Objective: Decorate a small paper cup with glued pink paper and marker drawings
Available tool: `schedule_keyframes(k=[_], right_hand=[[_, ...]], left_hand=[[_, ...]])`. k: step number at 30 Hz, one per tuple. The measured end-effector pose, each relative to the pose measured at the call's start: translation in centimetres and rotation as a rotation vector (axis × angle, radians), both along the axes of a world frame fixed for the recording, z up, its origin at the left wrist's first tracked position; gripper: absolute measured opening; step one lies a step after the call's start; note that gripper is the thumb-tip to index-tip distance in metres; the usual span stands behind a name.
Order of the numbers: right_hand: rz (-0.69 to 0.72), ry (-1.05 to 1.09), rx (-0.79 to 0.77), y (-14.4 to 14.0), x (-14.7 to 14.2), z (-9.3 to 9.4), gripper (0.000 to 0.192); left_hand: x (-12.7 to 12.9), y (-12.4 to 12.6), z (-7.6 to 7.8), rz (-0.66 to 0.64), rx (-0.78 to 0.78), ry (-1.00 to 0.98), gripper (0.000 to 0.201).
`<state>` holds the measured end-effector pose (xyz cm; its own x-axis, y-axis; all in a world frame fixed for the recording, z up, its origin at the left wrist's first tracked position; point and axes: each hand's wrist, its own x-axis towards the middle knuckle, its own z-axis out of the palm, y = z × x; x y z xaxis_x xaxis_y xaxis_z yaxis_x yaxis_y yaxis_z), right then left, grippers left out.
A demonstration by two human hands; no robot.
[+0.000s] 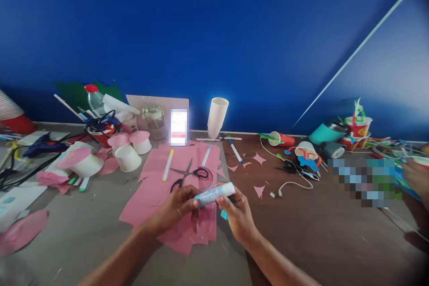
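A glue stick (211, 195) with a blue patterned label lies nearly level between my hands, its white end to the right. My left hand (179, 208) is closed on the blue end. With thumb and fingers, my right hand (239, 216) grips it near the white end. A small teal piece (224, 214), apparently a cap, shows at the right hand's palm. Beneath are pink paper sheets (147, 205). Just beyond the hands, open-bladed scissors (189, 173) rest on the paper, with a yellow-capped marker (168, 165) to their left.
Paper cups (128, 158) with pink discs stand at left, near a glass jar (154, 123). A lit phone (178, 127) leans at the back beside a stack of white cups (217, 116). Pink scraps (259, 191) and a white cable (295, 183) lie right. Another person's hand (417, 176) is far right.
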<state>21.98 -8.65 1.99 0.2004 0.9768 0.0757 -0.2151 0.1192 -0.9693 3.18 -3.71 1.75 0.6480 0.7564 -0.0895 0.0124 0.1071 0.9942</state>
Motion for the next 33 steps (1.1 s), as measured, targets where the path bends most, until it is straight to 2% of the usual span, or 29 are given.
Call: schedule_keyframes(k=[2, 3, 6, 8, 10, 13, 14, 15, 19, 20, 22, 24, 26, 27, 29, 31, 33], right_hand=[[0.011, 0.008, -0.004, 0.05, 0.10, 0.04, 0.043], [0.010, 0.007, -0.010, 0.11, 0.14, 0.03, 0.043], [-0.005, -0.018, -0.014, 0.29, 0.25, 0.08, 0.043], [-0.005, -0.031, -0.006, 0.30, 0.25, 0.20, 0.042], [0.005, -0.025, 0.007, 0.22, 0.20, 0.33, 0.042], [0.056, -0.004, 0.006, 0.14, 0.09, 0.32, 0.042], [0.069, 0.000, -0.003, 0.16, 0.06, 0.25, 0.043], [0.071, 0.002, -0.011, 0.21, 0.06, 0.15, 0.043], [0.001, -0.009, -0.017, 0.50, 0.21, -0.27, 0.045], [-0.009, -0.001, -0.014, 0.53, 0.27, -0.34, 0.045], [-0.006, 0.019, -0.008, 0.54, 0.34, -0.40, 0.045], [0.011, 0.027, -0.004, 0.51, 0.33, -0.41, 0.045], [0.017, 0.026, -0.012, 0.52, 0.25, -0.40, 0.045], [0.009, 0.032, -0.022, 0.55, 0.20, -0.39, 0.045], [-0.014, 0.051, -0.043, 0.63, 0.11, -0.35, 0.047], [-0.026, 0.066, -0.051, 0.71, 0.07, -0.26, 0.048], [-0.012, 0.067, -0.039, 0.73, 0.08, -0.12, 0.048]], left_hand=[[-0.11, -0.11, 0.17, -0.092, -0.101, -0.056, 0.053], [-0.09, -0.21, 0.14, -0.076, -0.080, -0.063, 0.054], [0.21, -0.56, -0.24, 0.160, 0.193, 0.010, 0.051], [0.41, -0.64, -0.45, 0.269, 0.309, 0.089, 0.041], [0.44, -0.51, -0.49, 0.237, 0.240, 0.098, 0.037], [0.22, -0.16, -0.33, 0.066, -0.034, 0.045, 0.044], [0.14, -0.08, -0.26, 0.039, -0.057, 0.036, 0.046], [0.09, -0.05, -0.21, 0.037, -0.020, 0.036, 0.047], [0.13, -0.26, -0.01, 0.192, 0.420, 0.181, 0.041], [0.15, -0.31, 0.07, 0.217, 0.471, 0.221, 0.036], [0.14, -0.33, 0.23, 0.159, 0.395, 0.228, 0.034], [0.04, -0.28, 0.32, 0.007, 0.183, 0.180, 0.046], [-0.03, -0.28, 0.26, -0.053, 0.091, 0.135, 0.054], [-0.04, -0.32, 0.17, -0.020, 0.134, 0.130, 0.055], [0.04, -0.44, -0.03, 0.132, 0.332, 0.154, 0.053], [0.15, -0.51, -0.15, 0.244, 0.470, 0.199, 0.043], [0.19, -0.48, -0.14, 0.202, 0.386, 0.203, 0.037]])
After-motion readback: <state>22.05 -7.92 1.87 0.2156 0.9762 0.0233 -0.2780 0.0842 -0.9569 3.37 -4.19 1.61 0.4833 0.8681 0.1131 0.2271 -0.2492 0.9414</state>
